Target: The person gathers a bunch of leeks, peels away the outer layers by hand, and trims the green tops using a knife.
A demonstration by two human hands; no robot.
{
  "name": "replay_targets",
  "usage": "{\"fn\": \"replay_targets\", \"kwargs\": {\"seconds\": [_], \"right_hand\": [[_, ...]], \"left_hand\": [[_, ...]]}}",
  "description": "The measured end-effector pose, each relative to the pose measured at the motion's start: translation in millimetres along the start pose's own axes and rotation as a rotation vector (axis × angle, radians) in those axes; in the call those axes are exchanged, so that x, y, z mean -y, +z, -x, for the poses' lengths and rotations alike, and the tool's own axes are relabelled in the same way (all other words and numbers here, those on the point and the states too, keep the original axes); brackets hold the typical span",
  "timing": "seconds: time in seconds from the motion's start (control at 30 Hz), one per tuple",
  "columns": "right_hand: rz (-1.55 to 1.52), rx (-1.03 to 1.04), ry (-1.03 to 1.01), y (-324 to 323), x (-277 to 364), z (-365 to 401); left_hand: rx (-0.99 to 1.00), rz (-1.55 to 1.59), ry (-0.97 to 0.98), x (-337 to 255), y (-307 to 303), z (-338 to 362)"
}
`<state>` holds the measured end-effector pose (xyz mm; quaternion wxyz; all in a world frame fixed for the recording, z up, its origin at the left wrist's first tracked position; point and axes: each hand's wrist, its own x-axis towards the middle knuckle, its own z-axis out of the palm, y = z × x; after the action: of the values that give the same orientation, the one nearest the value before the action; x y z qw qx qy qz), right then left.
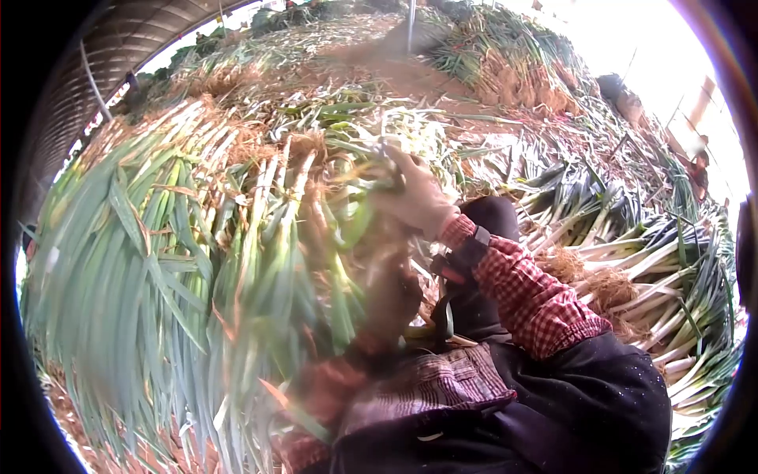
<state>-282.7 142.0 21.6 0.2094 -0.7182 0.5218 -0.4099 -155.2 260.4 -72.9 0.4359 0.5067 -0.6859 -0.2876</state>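
- Bundle of green onions (197, 253) fills the left and middle of my view. It lies across in front of me, with the long green leaves fanning down to the left and the white shanks and brown roots (237, 146) pointing up and away.
- My right hand (414, 196) is closed over the upper stalks at the root end. The fingers are curled tight around them, which probably keeps the loose shanks from spreading out of the sheaf.
- My left hand (388, 296) sits lower, against the underside of the bundle. It is smeared by motion, so I cannot tell whether it is gripping or only propping; it may be taking some of the weight.
- My checked sleeve (525, 288) reaches up from the lower right to the right hand, with a dark strap at the wrist.
- Another pile of onions (655, 268) lies to my right, white ends toward me, stacked alongside one another so the roots line up.
- Bare dirt ground (410, 75) littered with leaves stretches beyond, with more heaps farther off.
- Another person (699, 167) is at the far right edge.
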Motion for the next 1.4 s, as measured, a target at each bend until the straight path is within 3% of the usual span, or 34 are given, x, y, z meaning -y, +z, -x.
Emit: {"fn": "replay_targets", "kwargs": {"seconds": [0.13, 0.17, 0.27, 0.3, 0.37, 0.4, 0.43, 0.5, 0.53, 0.57, 0.6, 0.63, 0.67, 0.7, 0.73, 0.87, 0.93, 0.97, 1.0, 1.03, 1.1, 1.13, 1.23, 1.3, 1.37, 1.4], "right_hand": [[0.001, -0.170, -0.018, 11.7, -24.5, -18.4], [0.185, -0.151, 0.017, 12.5, -35.7, -22.7], [0.288, 0.300, 0.110, 23.8, -62.4, -21.6], [0.233, 0.452, -0.119, 38.9, -88.9, -16.7], [-0.008, 0.661, -0.080, 42.0, -72.1, -3.7], [-0.189, 0.703, 0.206, 26.9, -28.5, 2.1], [-0.364, 0.867, 0.004, 25.4, -42.8, -4.2], [-0.475, 0.675, 0.084, 20.9, -59.6, -3.7], [-0.521, 0.587, 0.113, 15.6, -68.4, -6.9], [-0.011, 0.404, 0.053, 22.3, -110.3, -9.7], [0.102, 0.428, 0.194, 16.8, -115.9, -4.9], [0.011, 0.513, 0.306, 20.3, -123.4, 3.4], [-0.077, 0.599, 0.416, 27.7, -127.6, 10.5], [-0.019, 0.561, 0.507, 36.7, -119.6, 15.7], [0.042, 0.515, 0.601, 40.8, -110.7, 19.2], [-0.573, 0.491, 0.760, 56.1, -158.0, 27.7], [-0.727, 0.358, 0.678, 36.7, -130.8, 25.9], [-0.844, 0.352, 0.591, 20.6, -103.6, 16.5], [-0.920, 0.347, 0.518, 19.3, -97.3, 12.9], [-1.000, 0.345, 0.445, 18.3, -91.2, 9.3], [-0.869, 0.355, 0.432, 19.5, -75.7, -12.7], [-0.768, 0.399, 0.350, 19.9, -79.0, -26.4], [-0.780, 0.390, 0.425, 19.6, -66.3, -34.9], [-0.757, 0.563, 0.466, 21.0, -70.8, -20.6], [-0.614, 0.729, 0.388, 21.9, -83.0, 9.6], [-0.536, 0.754, 0.265, 21.8, -87.9, 24.6]], "left_hand": [[-0.100, -0.010, 0.118, 12.9, 9.1, 3.6], [-0.113, 0.000, 0.122, 19.7, 12.5, 1.9], [0.010, -0.100, 0.003, 39.3, 17.8, -2.8], [0.078, -0.160, -0.053, 48.0, 18.1, -6.8], [0.133, 0.052, -0.305, 77.0, 46.0, -6.7], [0.182, 0.130, -0.398, 83.8, 52.1, -5.7], [0.215, 0.173, -0.428, 88.6, 57.3, -3.7], [0.229, 0.250, -0.455, 99.2, 69.4, -0.9], [0.145, 0.217, -0.311, 104.0, 74.0, -0.7], [0.057, 0.170, -0.169, 110.1, 79.3, 0.6], [-0.020, 0.116, -0.051, 94.9, 73.2, -4.9], [-0.072, 0.074, -0.350, 54.1, 74.8, -6.6], [-0.064, 0.063, -0.305, 46.3, 73.1, -9.2], [-0.052, 0.054, -0.257, 43.4, 72.9, -14.5], [0.025, 0.109, -0.273, 38.8, 67.5, -17.6], [0.376, 0.261, -0.328, 41.3, 25.7, -28.4], [0.180, -0.006, 0.014, 52.4, -28.1, -36.5], [0.066, -0.260, -0.156, 49.1, -52.5, -40.4], [-0.078, -0.402, -0.259, 89.8, -62.0, -41.7], [-0.137, -0.499, -0.259, 101.7, -70.9, -45.0], [0.080, -0.724, -0.421, 145.8, -67.4, -42.1], [0.231, -0.703, -0.601, 138.4, -64.7, -48.0], [0.210, -0.279, -0.629, 167.1, -50.8, -30.2], [0.296, -0.267, -0.493, 182.7, -59.6, -22.6], [0.236, -0.049, -0.614, 147.0, -57.9, -40.0], [0.121, -0.314, -0.365, 131.5, -60.7, -51.2]]}}
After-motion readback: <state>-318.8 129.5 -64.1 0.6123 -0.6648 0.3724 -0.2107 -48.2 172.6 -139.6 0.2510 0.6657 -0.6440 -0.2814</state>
